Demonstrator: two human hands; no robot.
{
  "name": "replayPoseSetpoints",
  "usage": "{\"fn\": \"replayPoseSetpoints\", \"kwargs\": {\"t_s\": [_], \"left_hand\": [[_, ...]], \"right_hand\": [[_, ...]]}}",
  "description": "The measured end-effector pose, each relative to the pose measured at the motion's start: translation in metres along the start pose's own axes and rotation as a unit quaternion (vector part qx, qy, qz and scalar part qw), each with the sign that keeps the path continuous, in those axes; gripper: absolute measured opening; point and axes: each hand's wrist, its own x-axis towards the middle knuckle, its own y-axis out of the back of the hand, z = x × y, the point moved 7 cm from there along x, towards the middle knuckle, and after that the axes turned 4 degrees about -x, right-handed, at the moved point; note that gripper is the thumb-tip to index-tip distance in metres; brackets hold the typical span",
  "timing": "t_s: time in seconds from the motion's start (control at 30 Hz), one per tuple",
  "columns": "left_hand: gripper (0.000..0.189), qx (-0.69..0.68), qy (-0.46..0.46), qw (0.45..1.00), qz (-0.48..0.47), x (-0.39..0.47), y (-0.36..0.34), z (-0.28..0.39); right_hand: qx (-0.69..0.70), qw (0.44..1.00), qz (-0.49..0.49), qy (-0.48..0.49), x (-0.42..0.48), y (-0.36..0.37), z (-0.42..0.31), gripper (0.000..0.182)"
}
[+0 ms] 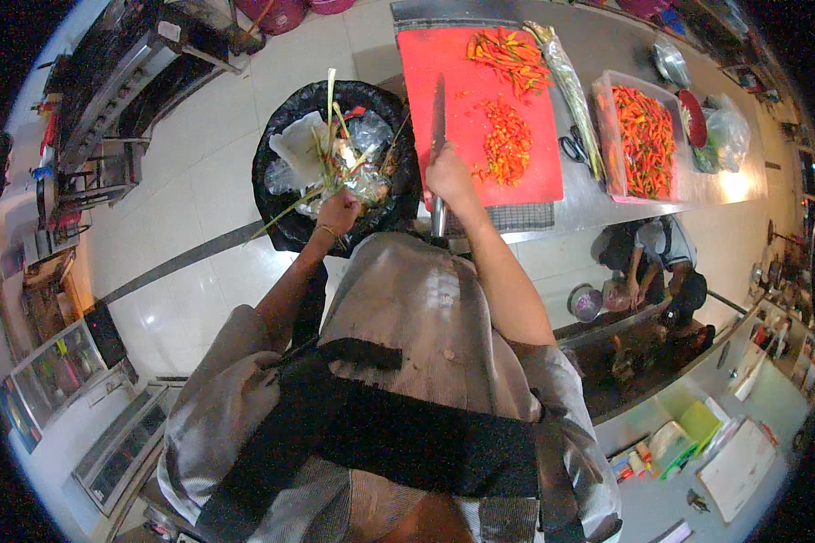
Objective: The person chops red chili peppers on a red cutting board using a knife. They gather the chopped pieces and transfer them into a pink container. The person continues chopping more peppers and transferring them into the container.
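Note:
My left hand [339,212] is closed around a few thin green-white stalks [328,153], perhaps lemongrass, above a bin [263,142] lined with a black bag. Plastic film, a pale sheet and plant scraps fill that bin. My right hand [450,175] grips a kitchen knife [439,112] by its metal handle, its long blade pointing away from me over the left side of a red cutting board [441,51]. Chopped red chillies [506,146] lie in a heap right of the blade. Whole chillies [509,58] are piled at the board's far end.
Right of the board are a plastic-wrapped bundle of stalks [570,95], scissors [572,144] and a clear tub [608,136] of chillies. A steel table [577,203] carries these. A person [665,251] crouches beyond near bowls. Stove equipment [119,88] stands at left.

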Motion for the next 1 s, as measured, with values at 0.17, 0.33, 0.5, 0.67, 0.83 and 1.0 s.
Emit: {"fn": "replayPoseSetpoints", "kwargs": {"t_s": [0.17,0.33,0.5,0.67,0.83,1.0], "left_hand": [[0.013,0.047,-0.091,0.994,-0.047,0.018,-0.021,-0.007],[0.014,0.018,-0.086,0.996,-0.026,0.042,-0.002,0.032],[0.019,-0.047,-0.086,0.995,-0.006,0.079,0.014,0.046],[0.022,-0.072,-0.167,0.983,0.037,0.153,0.042,0.158],[0.021,-0.038,-0.163,0.984,0.051,0.234,0.008,0.235],[0.022,-0.002,-0.144,0.977,0.155,0.265,-0.013,0.298]], "right_hand": [[0.044,0.996,-0.047,-0.067,-0.008,0.023,-0.014,0.028],[0.075,0.984,-0.124,-0.105,-0.019,0.016,0.014,0.029],[-0.024,0.995,0.051,-0.086,-0.058,0.064,0.028,0.029],[-0.097,0.992,-0.079,-0.004,-0.083,0.065,0.083,0.029],[-0.155,0.982,-0.102,0.028,-0.082,0.070,0.091,0.028],[-0.178,0.983,-0.026,-0.039,-0.061,0.088,0.111,0.025]]}}
